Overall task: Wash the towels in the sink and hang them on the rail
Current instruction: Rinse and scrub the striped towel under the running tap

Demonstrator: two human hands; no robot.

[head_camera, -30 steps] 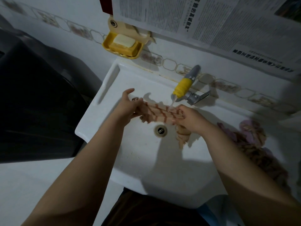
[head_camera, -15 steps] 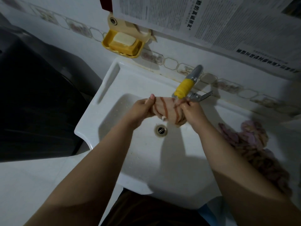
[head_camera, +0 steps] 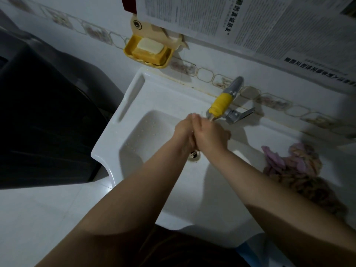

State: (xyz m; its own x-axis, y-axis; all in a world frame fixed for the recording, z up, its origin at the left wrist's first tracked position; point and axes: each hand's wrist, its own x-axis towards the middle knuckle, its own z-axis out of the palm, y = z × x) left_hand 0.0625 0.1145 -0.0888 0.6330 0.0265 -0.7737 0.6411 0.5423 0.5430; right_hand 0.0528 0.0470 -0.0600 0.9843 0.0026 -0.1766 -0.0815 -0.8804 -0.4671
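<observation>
This is a home washroom or laundry corner. A white basin [head_camera: 146, 105] sits against a tiled wall [head_camera: 204, 74] with a tap [head_camera: 225, 101] above it. A yellow soap dish [head_camera: 148, 50] hangs on the wall, newspaper [head_camera: 250, 18] is stuck higher up, and a dark washing machine [head_camera: 44, 120] stands beside the basin.

2 hands [head_camera: 192, 132], 1 sink [head_camera: 134, 97], 1 tap [head_camera: 221, 105], 1 soap [head_camera: 149, 46]

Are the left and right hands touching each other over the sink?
Touching. The head view shows the left hand pressed against the right hand, no gap between them, under the yellow-sleeved tap.
</observation>
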